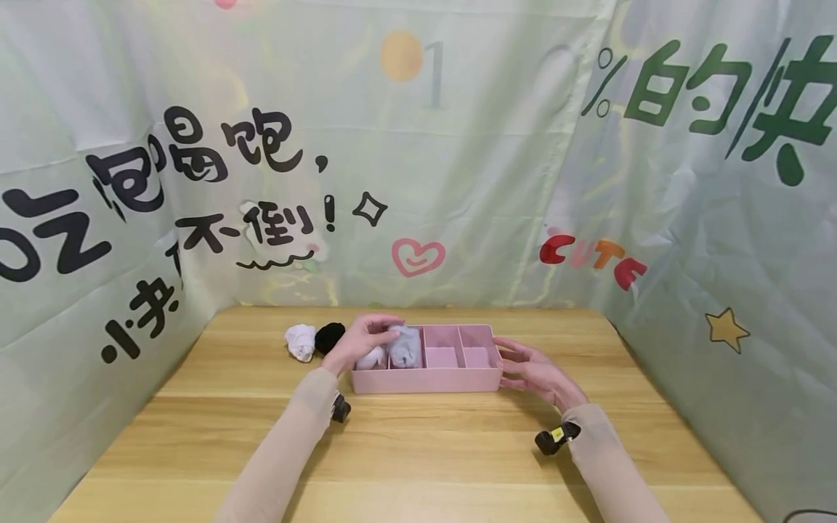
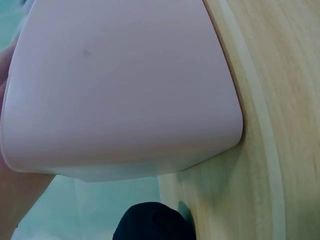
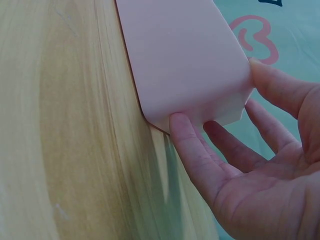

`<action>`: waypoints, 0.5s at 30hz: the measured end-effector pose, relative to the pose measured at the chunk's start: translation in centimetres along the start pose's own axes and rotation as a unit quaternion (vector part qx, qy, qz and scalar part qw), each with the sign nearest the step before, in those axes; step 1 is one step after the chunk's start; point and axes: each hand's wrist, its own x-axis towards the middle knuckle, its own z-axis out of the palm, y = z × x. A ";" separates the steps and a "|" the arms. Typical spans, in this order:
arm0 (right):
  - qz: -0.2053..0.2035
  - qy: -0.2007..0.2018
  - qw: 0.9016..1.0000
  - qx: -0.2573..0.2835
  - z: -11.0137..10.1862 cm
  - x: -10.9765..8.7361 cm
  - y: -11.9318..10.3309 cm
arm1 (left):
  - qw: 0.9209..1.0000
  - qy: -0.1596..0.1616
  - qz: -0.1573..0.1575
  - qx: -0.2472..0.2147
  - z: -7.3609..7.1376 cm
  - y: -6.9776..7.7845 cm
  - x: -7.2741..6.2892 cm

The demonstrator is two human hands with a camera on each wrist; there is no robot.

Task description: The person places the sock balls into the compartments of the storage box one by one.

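A pink divided box sits on the table with its long side toward me. My left hand reaches over its left end, thumb and fingertips pinching a grey rolled-up sock at the second compartment. Just left of that, partly under the hand, a whitish rolled-up sock fills the first compartment. My right hand grips the right end of the box, fingertips spread over its end wall and rim. In the left wrist view, the pink box hides most of the left hand.
A white balled sock and a black one lie on the table left of the box. Both right-hand compartments show bare pink floors. Printed cloth hangs behind and at both sides of the wooden table.
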 end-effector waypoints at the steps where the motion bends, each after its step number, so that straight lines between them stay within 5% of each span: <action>1: 0.002 0.002 1.000 0.001 0.0 0.0 0.0 | 1.000 -0.001 -0.006 0.001 0.0 0.0 0.0; 6: 0.001 -0.002 1.000 0.000 0.1 0.0 -0.1 | 1.000 0.001 -0.023 -0.011 0.0 0.1 -0.2; 15: -0.003 -0.003 1.000 -0.002 0.1 -0.2 -0.1 | 0.999 0.027 -0.008 -0.033 -0.4 0.0 -0.3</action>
